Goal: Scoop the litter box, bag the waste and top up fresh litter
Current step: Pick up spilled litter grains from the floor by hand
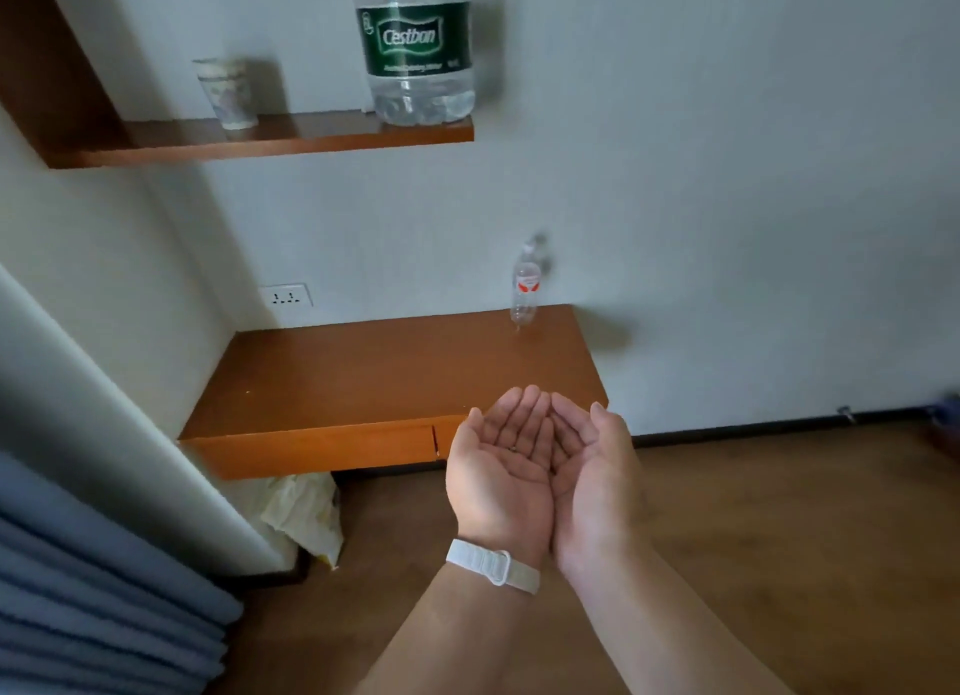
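Left hand (pixel 501 466) and right hand (pixel 592 471) touched, cupped palm-up, each grip open, grasping nothing; smooth wooden bench (pixel 363 372) beyond; crumpled pale bag (pixel 306 512) beneath it, lower left.

A large green-labelled water bottle (pixel 418 55) stood at the right end of the upper shelf (pixel 291 141), a paper cup (pixel 228 94) well apart toward its left, while a small clear bottle (pixel 524 292) stood at the back right corner of the lower wooden ledge (pixel 363 377), a wall socket (pixel 285 295) above its back edge.

Open desktop (pixel 363 372) beside small bottle (pixel 523 292)
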Demonstrator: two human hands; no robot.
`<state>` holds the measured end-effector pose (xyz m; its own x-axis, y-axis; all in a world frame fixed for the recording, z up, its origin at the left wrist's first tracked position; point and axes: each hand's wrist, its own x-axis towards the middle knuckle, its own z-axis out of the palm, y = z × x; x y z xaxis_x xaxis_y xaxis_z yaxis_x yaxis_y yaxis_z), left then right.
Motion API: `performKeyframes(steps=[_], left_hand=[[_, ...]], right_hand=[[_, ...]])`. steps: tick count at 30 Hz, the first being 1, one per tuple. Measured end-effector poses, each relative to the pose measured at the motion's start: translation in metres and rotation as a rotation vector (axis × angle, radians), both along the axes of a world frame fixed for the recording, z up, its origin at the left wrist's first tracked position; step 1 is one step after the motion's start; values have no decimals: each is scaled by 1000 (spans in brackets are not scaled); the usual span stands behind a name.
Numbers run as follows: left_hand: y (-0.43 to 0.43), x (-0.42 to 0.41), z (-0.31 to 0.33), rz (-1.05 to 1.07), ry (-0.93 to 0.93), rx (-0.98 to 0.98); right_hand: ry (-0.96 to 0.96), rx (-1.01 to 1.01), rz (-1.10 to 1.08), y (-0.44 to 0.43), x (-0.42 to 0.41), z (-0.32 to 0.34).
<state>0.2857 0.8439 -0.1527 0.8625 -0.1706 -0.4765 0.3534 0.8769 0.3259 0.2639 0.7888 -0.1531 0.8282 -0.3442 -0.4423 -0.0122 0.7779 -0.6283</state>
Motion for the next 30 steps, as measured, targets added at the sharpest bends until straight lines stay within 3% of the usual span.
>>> performKeyframes(steps=[14,22,30], left_hand=[[-322,-77,10,-375,6,7],[-434,-100,9,-594,-10,28],[-519,-51,-13,-719,40,5]], right_hand=[[-14,98,-363,-308,-97,13],[-36,114,-563,-409,-129,22],[1,36,-717,-484,-82,-1]])
